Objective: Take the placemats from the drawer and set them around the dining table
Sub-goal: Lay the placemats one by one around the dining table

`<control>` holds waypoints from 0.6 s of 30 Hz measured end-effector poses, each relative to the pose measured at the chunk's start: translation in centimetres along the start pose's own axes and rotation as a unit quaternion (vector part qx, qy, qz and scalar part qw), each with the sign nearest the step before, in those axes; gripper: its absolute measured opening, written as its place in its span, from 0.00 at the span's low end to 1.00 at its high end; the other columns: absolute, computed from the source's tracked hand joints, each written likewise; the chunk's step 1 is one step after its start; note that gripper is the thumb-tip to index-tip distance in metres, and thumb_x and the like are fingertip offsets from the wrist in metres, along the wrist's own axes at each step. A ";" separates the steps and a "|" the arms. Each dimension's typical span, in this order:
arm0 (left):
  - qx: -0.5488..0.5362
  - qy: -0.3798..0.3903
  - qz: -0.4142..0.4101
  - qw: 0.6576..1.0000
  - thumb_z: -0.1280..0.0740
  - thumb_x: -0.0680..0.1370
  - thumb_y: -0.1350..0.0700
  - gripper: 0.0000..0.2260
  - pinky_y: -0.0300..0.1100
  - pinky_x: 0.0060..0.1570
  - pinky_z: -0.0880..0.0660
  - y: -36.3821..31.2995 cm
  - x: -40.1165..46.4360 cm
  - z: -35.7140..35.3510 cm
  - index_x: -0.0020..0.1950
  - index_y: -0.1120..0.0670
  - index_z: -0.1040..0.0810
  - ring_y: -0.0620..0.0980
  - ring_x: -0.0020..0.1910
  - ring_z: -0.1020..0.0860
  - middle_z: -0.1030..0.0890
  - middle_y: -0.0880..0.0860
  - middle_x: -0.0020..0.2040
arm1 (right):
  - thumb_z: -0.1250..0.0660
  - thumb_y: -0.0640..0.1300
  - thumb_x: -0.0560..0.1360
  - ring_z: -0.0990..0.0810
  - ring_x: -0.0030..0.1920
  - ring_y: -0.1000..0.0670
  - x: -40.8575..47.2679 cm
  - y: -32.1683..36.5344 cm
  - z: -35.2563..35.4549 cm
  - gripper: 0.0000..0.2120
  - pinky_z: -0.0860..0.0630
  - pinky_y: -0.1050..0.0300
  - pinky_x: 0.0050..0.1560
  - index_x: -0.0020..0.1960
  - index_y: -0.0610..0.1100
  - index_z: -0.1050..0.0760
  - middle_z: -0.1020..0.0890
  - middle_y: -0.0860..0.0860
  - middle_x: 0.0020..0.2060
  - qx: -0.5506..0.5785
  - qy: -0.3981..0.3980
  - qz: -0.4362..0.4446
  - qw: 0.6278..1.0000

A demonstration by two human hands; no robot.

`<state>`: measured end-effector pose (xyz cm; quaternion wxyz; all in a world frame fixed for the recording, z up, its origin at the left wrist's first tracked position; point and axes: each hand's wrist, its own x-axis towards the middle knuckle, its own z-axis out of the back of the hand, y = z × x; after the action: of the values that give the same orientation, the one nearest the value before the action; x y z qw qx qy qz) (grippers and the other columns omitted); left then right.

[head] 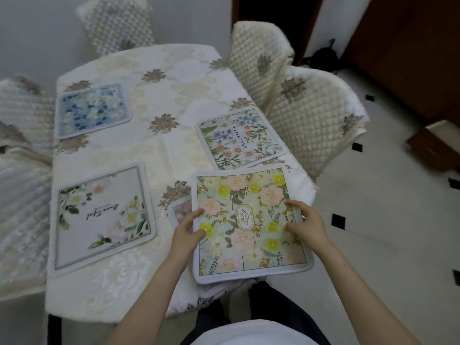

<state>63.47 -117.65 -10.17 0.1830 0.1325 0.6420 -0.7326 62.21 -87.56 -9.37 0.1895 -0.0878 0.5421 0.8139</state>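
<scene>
- At nine o'clock on the counter [159, 100], the blue placemat [93, 110] and white-flowered placemat [102, 217] lie flat, seemingly placed.
- At two o'clock, the "BEAUTIFUL" placemat [240, 138] lies flat too.
- Toward five o'clock, the left hand [185, 232] and right hand [307, 226] pinch the yellow-flowered placemat [250, 225] at opposite edges; more mats show beneath, so several seem left to set.
</scene>
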 end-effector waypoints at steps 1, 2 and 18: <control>0.002 0.015 -0.004 1.000 0.36 0.73 0.71 0.24 0.28 0.40 0.25 -0.5 0.3 -0.3 0.65 0.50 0.25 0.48 0.62 0.28 0.28 0.49 0.66 | 0.30 0.28 0.66 0.21 0.48 0.55 -0.6 0.0 0.6 0.27 0.24 0.69 0.35 0.60 0.51 0.22 0.21 0.50 0.56 0.009 -0.016 0.002 1.000; 0.000 0.029 -0.007 1.000 0.37 0.74 0.71 0.24 0.28 0.37 0.25 -1.2 0.5 -0.7 0.65 0.50 0.25 0.48 0.59 0.25 0.27 0.50 0.64 | 0.29 0.29 0.66 0.21 0.48 0.54 -1.3 0.1 1.3 0.27 0.23 0.67 0.36 0.59 0.52 0.22 0.20 0.50 0.55 0.019 -0.032 0.002 0.999; 0.038 0.128 -0.075 0.988 0.34 0.72 0.69 0.23 0.40 0.39 0.19 -9.2 -1.1 -18.9 0.61 0.46 0.22 0.47 0.46 0.18 0.21 0.47 0.55 | 0.31 0.26 0.68 0.18 0.46 0.54 -5.4 -4.7 19.0 0.26 0.20 0.64 0.38 0.62 0.46 0.23 0.17 0.50 0.50 0.157 -0.183 0.003 0.971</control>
<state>59.67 -97.81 -4.10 0.0385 0.1834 0.6397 -0.7455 70.26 -69.66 -3.95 0.2945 0.0947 0.6193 0.7217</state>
